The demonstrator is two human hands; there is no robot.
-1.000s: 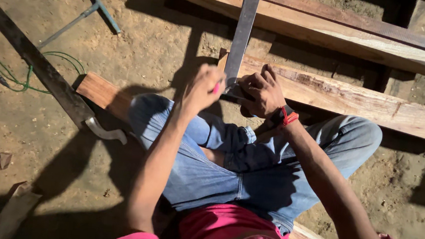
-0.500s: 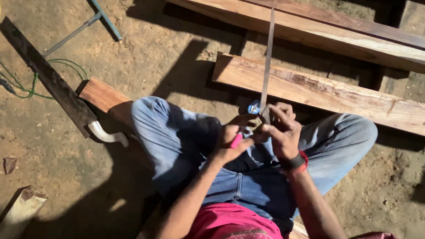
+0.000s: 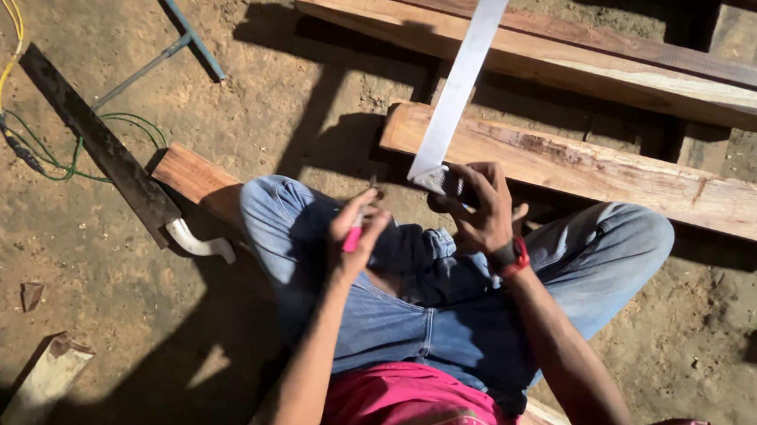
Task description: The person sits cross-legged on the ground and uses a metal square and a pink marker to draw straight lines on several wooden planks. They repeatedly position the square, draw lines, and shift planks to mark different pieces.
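Note:
I sit cross-legged on a dirt floor in blue jeans. My right hand grips the lower end of a long flat metal blade that rises up and away toward the wooden planks. My left hand holds a small pink-handled tool close to the blade's lower end, over my lap. A red band is on my right wrist. The blade's lower tip is partly hidden by my fingers.
A rough wooden plank lies just past my knees, with longer planks behind it. At the left are a dark board, a white curved piece, a blue T-shaped tool and yellow and green wires.
Both hands dropped from the plank's edge down to my lap. The blade turned from edge-on to showing its flat face and now leans to the right.

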